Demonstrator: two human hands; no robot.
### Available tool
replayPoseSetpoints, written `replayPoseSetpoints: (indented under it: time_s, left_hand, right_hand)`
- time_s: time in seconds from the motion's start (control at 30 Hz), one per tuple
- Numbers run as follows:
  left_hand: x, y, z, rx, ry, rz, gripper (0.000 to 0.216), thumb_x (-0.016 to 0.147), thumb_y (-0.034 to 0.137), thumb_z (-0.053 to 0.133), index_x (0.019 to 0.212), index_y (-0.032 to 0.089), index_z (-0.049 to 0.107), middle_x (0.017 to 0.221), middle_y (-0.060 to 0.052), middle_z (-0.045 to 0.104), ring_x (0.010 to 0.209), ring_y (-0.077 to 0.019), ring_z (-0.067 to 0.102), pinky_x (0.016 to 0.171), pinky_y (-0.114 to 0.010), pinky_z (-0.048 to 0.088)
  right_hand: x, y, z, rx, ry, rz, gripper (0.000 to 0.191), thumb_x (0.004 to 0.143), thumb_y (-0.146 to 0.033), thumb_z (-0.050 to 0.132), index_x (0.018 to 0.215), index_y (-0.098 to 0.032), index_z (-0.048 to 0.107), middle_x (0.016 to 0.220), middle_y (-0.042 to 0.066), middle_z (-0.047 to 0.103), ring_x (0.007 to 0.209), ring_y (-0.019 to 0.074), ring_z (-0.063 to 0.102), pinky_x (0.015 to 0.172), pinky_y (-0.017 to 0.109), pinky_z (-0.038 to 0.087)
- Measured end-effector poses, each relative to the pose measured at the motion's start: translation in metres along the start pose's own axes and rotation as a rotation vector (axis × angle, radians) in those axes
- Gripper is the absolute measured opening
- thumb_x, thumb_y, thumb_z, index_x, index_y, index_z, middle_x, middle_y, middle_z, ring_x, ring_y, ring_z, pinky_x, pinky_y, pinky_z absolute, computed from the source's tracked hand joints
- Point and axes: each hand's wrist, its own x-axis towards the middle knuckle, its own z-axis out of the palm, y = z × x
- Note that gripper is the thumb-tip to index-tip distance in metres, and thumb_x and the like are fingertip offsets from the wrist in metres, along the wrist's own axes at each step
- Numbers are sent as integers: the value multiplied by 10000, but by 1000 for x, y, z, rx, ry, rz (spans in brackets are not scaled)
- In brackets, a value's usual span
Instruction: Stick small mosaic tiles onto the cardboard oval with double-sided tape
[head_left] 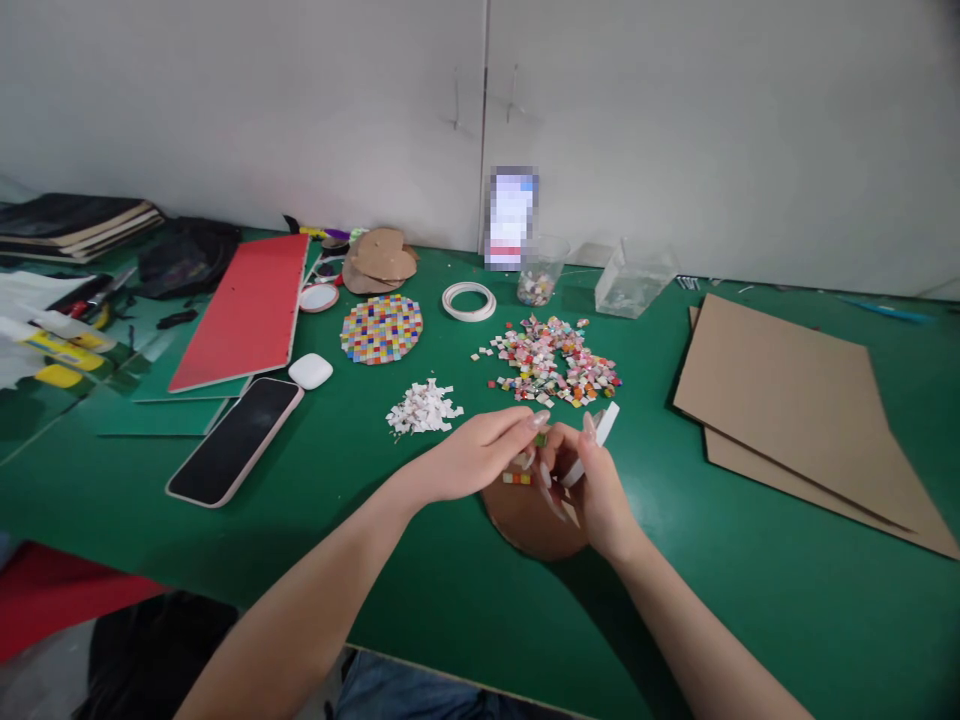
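Observation:
My left hand point(480, 455) and my right hand point(589, 485) meet over a brown round board point(529, 520) on the green table. A few small coloured tiles point(517, 478) sit on the board under my fingers. My right hand is closed on a white strip point(596, 445) that sticks up and to the right. My left hand's fingers are pinched together at the board's top edge, and what they hold is too small to name. A heap of loose coloured mosaic tiles point(559, 365) lies just beyond my hands.
A pile of white paper bits point(422, 408), a finished mosaic disc point(381, 328), a tape ring point(469, 300), a phone point(236, 438), an earbud case point(310, 371), a red board point(247, 310), two clear containers point(634, 280) and cardboard sheets point(802, 410) lie around.

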Motion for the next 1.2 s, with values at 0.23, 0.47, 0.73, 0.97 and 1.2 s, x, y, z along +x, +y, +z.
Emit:
replayPoseSetpoints:
  time_s: [0.23, 0.47, 0.73, 0.97, 1.2]
  left_hand:
    - [2, 0, 5, 128, 64, 84, 332, 954, 352, 290, 681, 184, 375, 628, 34, 370, 592, -106, 378, 571, -246, 318]
    - [1, -3, 7, 268, 165, 211, 317, 946, 258, 337, 638, 180, 352, 609, 41, 374, 593, -99, 376, 572, -244, 306]
    - [-7, -7, 2, 203, 295, -8, 364, 946, 387, 327, 653, 182, 395, 553, 57, 335, 498, -83, 339, 506, -233, 267]
    - [-27, -37, 23, 629, 273, -231, 323, 925, 267, 335, 619, 179, 393, 578, 21, 449, 526, -114, 413, 500, -254, 230]
    - [-22, -35, 35, 900, 246, -331, 283, 918, 226, 332, 716, 177, 524, 715, -27, 606, 626, -165, 559, 515, -265, 258]
  right_hand:
    - [0, -4, 2, -79, 33, 19, 499, 867, -597, 384, 620, -181, 503, 483, -38, 493, 352, 57, 395, 344, 168, 295]
    - [1, -12, 6, -206, 74, 40, 537, 840, -626, 400, 594, -169, 539, 454, -18, 505, 372, 69, 436, 367, 182, 328]
    - [8, -9, -2, -208, 403, -68, 499, 831, -588, 458, 554, -176, 504, 360, -69, 358, 307, 50, 295, 317, 178, 211]
    - [17, 13, -22, -518, 449, -184, 477, 886, -512, 413, 547, -182, 467, 405, -68, 312, 366, 63, 285, 375, 206, 199]
    - [20, 23, -28, -704, 361, -114, 464, 919, -472, 357, 559, -192, 445, 383, -63, 311, 358, 81, 314, 390, 223, 215]
